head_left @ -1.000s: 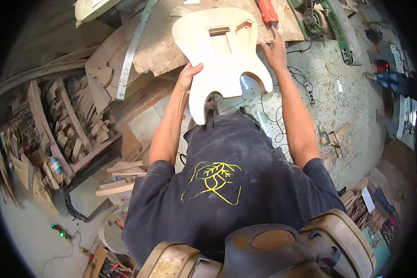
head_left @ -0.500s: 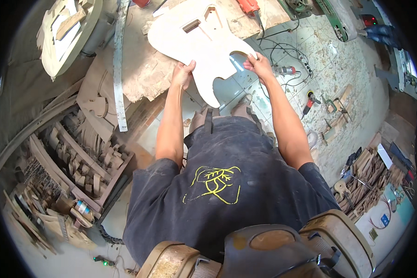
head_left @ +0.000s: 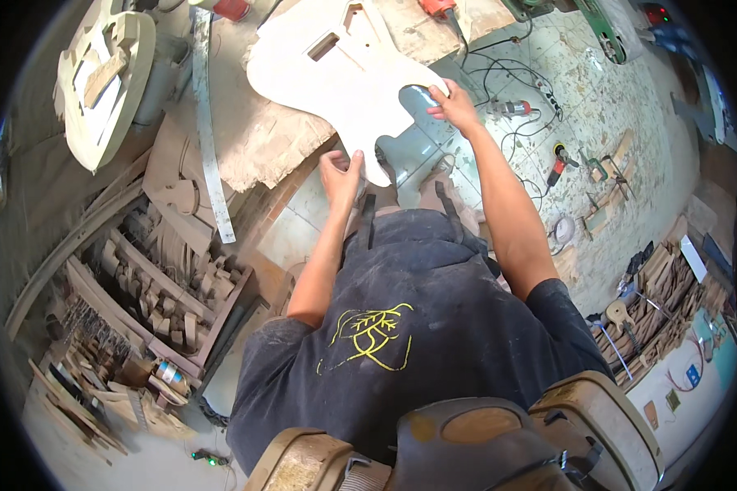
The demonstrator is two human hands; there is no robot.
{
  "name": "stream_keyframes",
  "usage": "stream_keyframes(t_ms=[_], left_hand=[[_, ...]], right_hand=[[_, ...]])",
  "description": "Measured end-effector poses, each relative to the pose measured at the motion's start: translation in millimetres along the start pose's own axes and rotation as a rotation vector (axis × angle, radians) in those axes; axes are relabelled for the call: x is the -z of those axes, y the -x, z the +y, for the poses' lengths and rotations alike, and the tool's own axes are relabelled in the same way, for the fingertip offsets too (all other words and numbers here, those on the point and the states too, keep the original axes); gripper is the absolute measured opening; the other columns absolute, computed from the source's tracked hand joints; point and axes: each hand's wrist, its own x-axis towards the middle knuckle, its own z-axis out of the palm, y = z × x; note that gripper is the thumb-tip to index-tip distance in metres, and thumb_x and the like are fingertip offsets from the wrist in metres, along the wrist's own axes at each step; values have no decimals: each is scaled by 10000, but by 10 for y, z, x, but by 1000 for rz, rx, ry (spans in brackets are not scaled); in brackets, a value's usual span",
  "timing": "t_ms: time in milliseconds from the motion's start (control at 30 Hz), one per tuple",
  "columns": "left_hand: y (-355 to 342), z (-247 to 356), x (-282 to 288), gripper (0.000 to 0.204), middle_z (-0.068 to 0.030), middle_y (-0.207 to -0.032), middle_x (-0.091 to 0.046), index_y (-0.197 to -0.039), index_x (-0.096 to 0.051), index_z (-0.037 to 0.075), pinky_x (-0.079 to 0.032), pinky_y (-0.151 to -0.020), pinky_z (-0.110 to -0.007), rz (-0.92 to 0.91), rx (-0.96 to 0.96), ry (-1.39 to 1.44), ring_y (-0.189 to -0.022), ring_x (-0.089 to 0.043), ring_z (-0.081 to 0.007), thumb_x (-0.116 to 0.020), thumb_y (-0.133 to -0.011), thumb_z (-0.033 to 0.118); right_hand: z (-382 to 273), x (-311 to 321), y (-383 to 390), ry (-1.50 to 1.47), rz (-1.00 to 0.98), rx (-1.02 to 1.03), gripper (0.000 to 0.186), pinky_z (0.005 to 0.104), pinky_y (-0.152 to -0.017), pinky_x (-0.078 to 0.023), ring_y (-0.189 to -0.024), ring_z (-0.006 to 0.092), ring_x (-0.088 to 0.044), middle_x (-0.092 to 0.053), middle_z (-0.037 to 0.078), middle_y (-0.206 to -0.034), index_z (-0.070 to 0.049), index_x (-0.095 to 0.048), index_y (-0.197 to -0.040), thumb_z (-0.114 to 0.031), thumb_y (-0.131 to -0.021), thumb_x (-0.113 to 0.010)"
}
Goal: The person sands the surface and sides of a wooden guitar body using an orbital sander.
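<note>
A pale wooden electric guitar body point(head_left: 348, 86), with cut cavities, lies partly over the workbench point(head_left: 267, 154), its horns toward me. My left hand point(head_left: 341, 170) has its fingers curled at the left horn's edge, thumb near the tip. My right hand point(head_left: 454, 106) grips the right horn, thumb on the top face. Beside the body are a long metal straightedge point(head_left: 213, 164) and, at the back right, an orange power tool point(head_left: 436, 6) with a cord.
Another pale guitar body point(head_left: 133, 74) stands at upper left. A bin of wood offcuts point(head_left: 164, 303) is at left. Cords, a grinder point(head_left: 558, 168) and clamps point(head_left: 610, 176) lie on the tiled floor point(head_left: 524, 74). Stacked wood point(head_left: 651, 311) is at right, a green machine point(head_left: 606, 33) at top right.
The guitar body has moved back and left onto the bench. My right hand has gone from beside the orange tool to the horn; my left hand has slid down toward the left horn's tip.
</note>
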Motion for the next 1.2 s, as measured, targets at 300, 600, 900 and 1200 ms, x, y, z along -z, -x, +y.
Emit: stream_keyframes(t_ms=[300, 600, 900, 1200], left_hand=[[-222, 752, -71, 786, -268, -1631, -278, -1552, -399, 45, -207, -1220, -598, 25, -847, -770, -1520, -207, -491, -668, -933, 450], [-655, 912, -302, 820, -269, -1672, -186, -1604, -306, 51, -150, -1204, -669, 78, -851, -1064, -1548, -113, -491, -500, -1007, 578], [-524, 886, -833, 787, -297, -1650, -217, -1567, -288, -67, -150, -1225, -625, 131, -937, -983, -1545, -155, -467, -510, -1020, 454], [695, 361, -1393, 775, -286, -1647, -234, -1559, -324, -39, -211, -1244, -550, -75, -961, -1123, -1543, -190, -445, -580, -987, 417]], right_hand=[[958, 233, 517, 153, 59, -92, 603, 279, -665, -539, -798, 168, -705, -709, 155, -1120, -41, -515, -1422, -446, -997, -651], [2649, 1140, 2011, 480, 155, -228, 474, 386, -676, -543, -682, 231, -709, -741, 156, -903, -13, -702, -1184, -438, -982, -642], [3216, 1524, 3036, 170, 267, -500, 511, 304, -603, -527, -739, 187, -697, -724, 81, -1076, -47, -622, -1333, -430, -995, -640], [3918, 2569, 2685, 198, 106, -345, 411, 297, -588, -520, -763, 166, -684, -695, 58, -1043, -102, -650, -1257, -413, -989, -670]])
